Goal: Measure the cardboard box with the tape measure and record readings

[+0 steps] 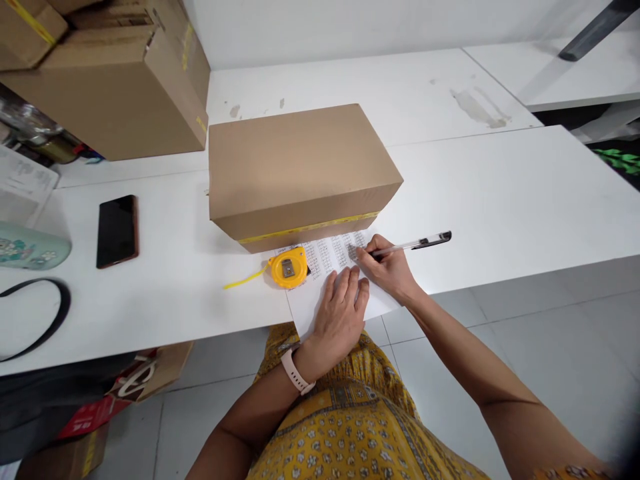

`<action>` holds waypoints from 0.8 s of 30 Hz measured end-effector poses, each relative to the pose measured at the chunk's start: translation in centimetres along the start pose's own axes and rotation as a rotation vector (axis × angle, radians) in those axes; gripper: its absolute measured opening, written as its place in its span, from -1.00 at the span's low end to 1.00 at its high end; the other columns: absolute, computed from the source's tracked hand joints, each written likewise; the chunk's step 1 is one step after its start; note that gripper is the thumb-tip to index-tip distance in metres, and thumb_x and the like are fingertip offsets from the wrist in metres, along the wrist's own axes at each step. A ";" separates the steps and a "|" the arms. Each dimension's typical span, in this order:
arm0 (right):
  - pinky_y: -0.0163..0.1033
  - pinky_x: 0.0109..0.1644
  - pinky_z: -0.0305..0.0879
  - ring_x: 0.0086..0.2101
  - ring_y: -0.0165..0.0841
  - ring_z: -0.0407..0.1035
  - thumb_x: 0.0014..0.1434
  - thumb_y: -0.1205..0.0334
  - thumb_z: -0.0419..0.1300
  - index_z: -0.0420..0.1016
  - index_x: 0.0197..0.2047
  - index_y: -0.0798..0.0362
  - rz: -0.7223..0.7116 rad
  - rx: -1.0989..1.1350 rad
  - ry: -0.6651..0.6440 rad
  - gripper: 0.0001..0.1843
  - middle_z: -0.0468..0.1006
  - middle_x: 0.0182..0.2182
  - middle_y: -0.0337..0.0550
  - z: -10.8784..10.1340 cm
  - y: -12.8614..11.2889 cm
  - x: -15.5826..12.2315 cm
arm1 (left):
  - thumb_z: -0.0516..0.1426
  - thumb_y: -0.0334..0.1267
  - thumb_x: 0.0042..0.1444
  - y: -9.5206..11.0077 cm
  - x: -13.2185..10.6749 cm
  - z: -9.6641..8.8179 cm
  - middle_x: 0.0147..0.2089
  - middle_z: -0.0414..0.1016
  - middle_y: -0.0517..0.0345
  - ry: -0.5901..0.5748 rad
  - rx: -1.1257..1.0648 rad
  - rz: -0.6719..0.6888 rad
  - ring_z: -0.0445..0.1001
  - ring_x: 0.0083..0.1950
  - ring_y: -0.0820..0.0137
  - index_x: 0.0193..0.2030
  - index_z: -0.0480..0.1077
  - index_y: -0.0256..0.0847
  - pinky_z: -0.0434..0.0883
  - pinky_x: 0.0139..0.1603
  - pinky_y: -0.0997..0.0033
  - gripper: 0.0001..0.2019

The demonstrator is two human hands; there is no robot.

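My right hand (387, 267) is closed around a pen (413, 245) with a clear barrel and a black clip. The pen's tip end is down at a sheet of paper (313, 303) covered in columns of handwriting. Flat on the lower part of that sheet lies my left hand (344, 310), fingers stretched out and holding nothing. A yellow tape measure (289, 268) rests on the paper's left side, its yellow strap trailing left. Behind the paper stands a closed cardboard box (305, 160) with yellow tape along its side; it hides the sheet's far edge.
To the left on the white table (175, 293) are a black phone (117, 231), a light green bottle (35, 245) and a black strap (63, 307). Larger cardboard boxes (115, 100) are stacked at the back left. The table's front edge runs just before my body.
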State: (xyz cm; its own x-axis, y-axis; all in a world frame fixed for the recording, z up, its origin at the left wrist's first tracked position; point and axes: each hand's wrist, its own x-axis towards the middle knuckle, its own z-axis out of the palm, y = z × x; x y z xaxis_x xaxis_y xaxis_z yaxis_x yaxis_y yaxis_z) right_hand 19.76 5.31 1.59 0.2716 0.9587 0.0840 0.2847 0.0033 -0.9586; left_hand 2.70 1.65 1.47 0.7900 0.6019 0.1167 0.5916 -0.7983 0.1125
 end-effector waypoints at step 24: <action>-0.27 -0.47 -0.01 -0.54 -0.47 0.04 0.16 0.14 0.29 0.22 -0.51 -0.03 -0.003 -0.004 0.022 -0.66 0.17 -0.61 -0.38 -0.1 0.3 0.0 | 0.17 -0.24 0.31 0.0 0.0 0.0 0.48 0.25 -0.37 0.027 0.012 0.014 0.26 0.48 -0.07 0.37 0.28 -0.48 0.22 0.50 -0.14 -0.45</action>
State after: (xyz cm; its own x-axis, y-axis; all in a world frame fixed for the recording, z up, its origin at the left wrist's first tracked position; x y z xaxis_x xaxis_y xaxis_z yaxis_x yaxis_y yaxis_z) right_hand 19.92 5.34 1.29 0.2912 0.9521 0.0932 0.2896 0.0051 -0.9571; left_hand 2.71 1.68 1.48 0.7937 0.5907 0.1452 0.5823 -0.8069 0.0991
